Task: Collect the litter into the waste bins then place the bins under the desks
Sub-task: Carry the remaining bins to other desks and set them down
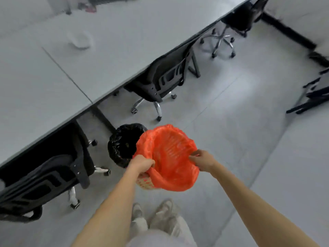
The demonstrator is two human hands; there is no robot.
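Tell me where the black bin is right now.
In the head view, the black bin stands on the floor left of centre, beside a desk leg, partly behind the orange-lined bin.

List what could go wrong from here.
The right hand seems to pinch only the thin orange plastic liner of the woven bin, which the left hand grips by the rim; the liner might pull loose or tear. The held bin hangs close to the black-lined round bin on the floor and could tip it.

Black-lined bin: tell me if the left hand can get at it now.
Probably not yet: the left hand grips the rim of the orange-lined bin. The black-lined bin stands close beside it, nothing between.
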